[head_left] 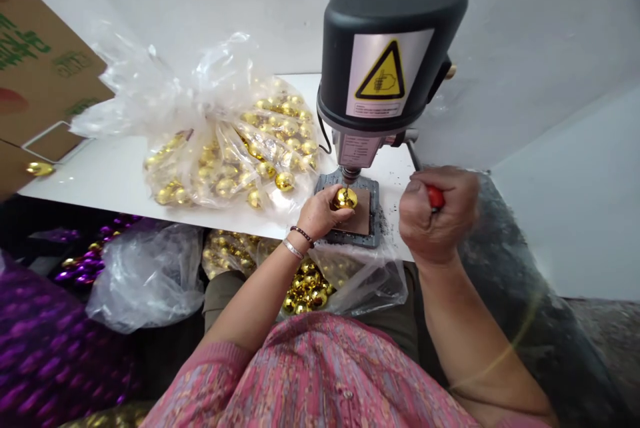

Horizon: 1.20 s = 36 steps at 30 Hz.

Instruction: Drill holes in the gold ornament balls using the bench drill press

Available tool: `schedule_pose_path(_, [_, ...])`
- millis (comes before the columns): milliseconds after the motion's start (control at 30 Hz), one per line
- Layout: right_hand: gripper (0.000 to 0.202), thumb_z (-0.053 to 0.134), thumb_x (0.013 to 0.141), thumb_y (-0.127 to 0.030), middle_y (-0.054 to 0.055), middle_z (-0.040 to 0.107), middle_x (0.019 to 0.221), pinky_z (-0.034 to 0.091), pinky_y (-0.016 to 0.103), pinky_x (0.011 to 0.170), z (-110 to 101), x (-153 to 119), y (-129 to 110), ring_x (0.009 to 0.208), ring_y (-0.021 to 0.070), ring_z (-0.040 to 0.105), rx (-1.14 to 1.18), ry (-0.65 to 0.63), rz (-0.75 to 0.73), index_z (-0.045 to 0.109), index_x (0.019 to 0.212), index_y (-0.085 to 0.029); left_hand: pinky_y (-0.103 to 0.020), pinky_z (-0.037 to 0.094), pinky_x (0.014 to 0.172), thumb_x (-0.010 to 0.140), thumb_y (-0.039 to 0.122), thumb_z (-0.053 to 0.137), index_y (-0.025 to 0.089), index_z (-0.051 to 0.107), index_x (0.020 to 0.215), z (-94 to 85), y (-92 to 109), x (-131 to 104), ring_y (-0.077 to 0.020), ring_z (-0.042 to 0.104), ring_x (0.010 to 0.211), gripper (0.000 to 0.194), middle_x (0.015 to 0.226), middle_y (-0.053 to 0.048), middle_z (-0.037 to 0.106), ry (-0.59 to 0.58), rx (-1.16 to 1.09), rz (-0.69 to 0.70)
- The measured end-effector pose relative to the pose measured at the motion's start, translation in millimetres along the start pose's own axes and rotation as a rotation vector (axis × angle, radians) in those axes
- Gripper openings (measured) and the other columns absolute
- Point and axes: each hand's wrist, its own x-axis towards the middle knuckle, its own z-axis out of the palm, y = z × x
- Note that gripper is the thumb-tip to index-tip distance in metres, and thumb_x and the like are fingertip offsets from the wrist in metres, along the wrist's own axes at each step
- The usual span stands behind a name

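Note:
A black drill press [390, 21] with a yellow warning sign stands on a white table. Beneath its chuck [350, 173], a shiny gold ball [345, 199] rests on a brown board [361, 215] over the grey base. My left hand [323, 213], with bracelets at the wrist, grips the ball between thumb and fingers. The drill bit reaches down to the top of the ball. My right hand [440, 211] is wrapped round the red knob [435, 197] of the press lever, to the right of the machine.
A clear bag of gold balls [265, 141] lies left of the press. One gold ball [40, 169] sits by a cardboard box [45, 68]. An open bag of gold balls [307, 285] is at my lap. Purple balls [90, 261] lie lower left. Dark shavings surround the base.

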Motion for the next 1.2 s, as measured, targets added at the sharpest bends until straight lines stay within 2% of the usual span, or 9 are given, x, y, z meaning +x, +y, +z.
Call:
schedule_pose_path(200, [0.02,0.047,0.082,-0.017,0.001,0.06,0.083,0.054,0.03,0.073,13.7,-14.6,10.8,0.079,0.0121,0.062,0.072,0.059,-0.054,0.052,0.1,-0.023,-0.028,0.048,0.083,0.076,0.025,0.076,0.019,0.064,0.124,0.1,3.7,-1.8,-0.0191,0.064,0.093,0.049,0.111,-0.005,0.072,-0.003,0.012,0.009])
schedule_pose_path(400, [0.013,0.046,0.084,-0.022,-0.001,0.057,0.079,0.051,0.029,0.07,23.8,-31.0,16.0,0.078,0.0115,0.062,0.128,0.074,-0.024,0.048,0.096,-0.023,-0.029,0.048,0.084,0.077,0.03,0.075,0.02,0.064,0.123,0.5,3.9,-4.3,-0.0222,0.065,0.099,0.048,0.111,-0.006,0.071,0.02,0.072,-0.003])
schedule_pose_path(500, [0.011,0.042,0.09,-0.03,0.0,0.057,0.077,0.047,0.027,0.067,16.3,-13.6,6.3,0.073,0.0104,0.06,0.116,0.056,0.069,0.049,0.091,-0.021,-0.029,0.048,0.08,0.076,0.032,0.075,0.02,0.065,0.121,2.8,4.8,-3.5,-0.0228,0.065,0.094,0.048,0.105,-0.006,0.072,0.023,0.07,-0.018])
schedule_pose_path(667, [0.03,0.042,0.094,-0.043,-0.001,0.048,0.067,0.038,0.025,0.057,4.8,53.6,-8.4,0.059,0.0075,0.047,0.106,-0.008,0.335,0.043,0.077,-0.019,-0.029,0.047,0.076,0.075,0.031,0.075,0.017,0.065,0.118,-0.7,9.6,-11.6,-0.0201,0.064,0.085,0.047,0.096,-0.005,0.071,0.046,-0.024,-0.039])
schedule_pose_path(733, [0.03,0.048,0.092,-0.041,-0.001,0.045,0.064,0.036,0.024,0.052,5.2,72.9,-9.6,0.057,0.0077,0.045,0.173,-0.041,0.444,0.04,0.072,-0.019,-0.029,0.048,0.075,0.073,0.031,0.075,0.017,0.066,0.114,-11.7,8.0,-25.3,-0.0196,0.064,0.083,0.044,0.094,-0.004,0.07,-0.018,-0.057,-0.013])
schedule_pose_path(867, [0.025,0.054,0.087,-0.036,-0.001,0.047,0.064,0.032,0.025,0.046,7.8,80.2,-10.9,0.055,0.0099,0.047,0.272,-0.032,0.56,0.042,0.071,-0.021,-0.027,0.05,0.072,0.064,0.032,0.083,0.021,0.07,0.115,-46.7,-9.2,-62.4,-0.0174,0.064,0.08,0.053,0.093,-0.003,0.072,-0.331,-0.18,0.083])
schedule_pose_path(933, [0.022,0.055,0.086,-0.033,-0.001,0.048,0.064,0.032,0.026,0.044,8.5,76.4,-12.2,0.053,0.0105,0.049,0.3,-0.009,0.59,0.044,0.071,-0.021,-0.025,0.049,0.066,0.06,0.035,0.087,0.022,0.07,0.119,-62.7,-21.3,-72.7,-0.0147,0.061,0.07,0.062,0.09,-0.002,0.072,-0.359,-0.217,0.05])
schedule_pose_path(1067, [0.021,0.055,0.085,-0.034,-0.001,0.049,0.063,0.033,0.025,0.044,8.5,70.9,-13.4,0.052,0.0108,0.051,0.28,0.007,0.6,0.047,0.072,-0.021,-0.027,0.05,0.063,0.083,0.035,0.067,0.017,0.07,0.118,-78.4,-40.4,-55.0,-0.0134,0.059,0.062,0.04,0.093,-0.007,0.072,-0.017,-0.142,-0.165])
schedule_pose_path(1200, [0.023,0.055,0.086,-0.037,-0.002,0.049,0.063,0.034,0.023,0.045,6.9,68.4,-13.1,0.053,0.0092,0.05,0.267,0.005,0.578,0.048,0.074,-0.019,-0.037,0.053,0.084,0.088,0.013,0.048,0.014,0.066,0.122,-76.5,-50.7,-9.4,-0.0239,0.068,0.087,0.039,0.112,-0.016,0.07,0.34,0.07,-0.287])
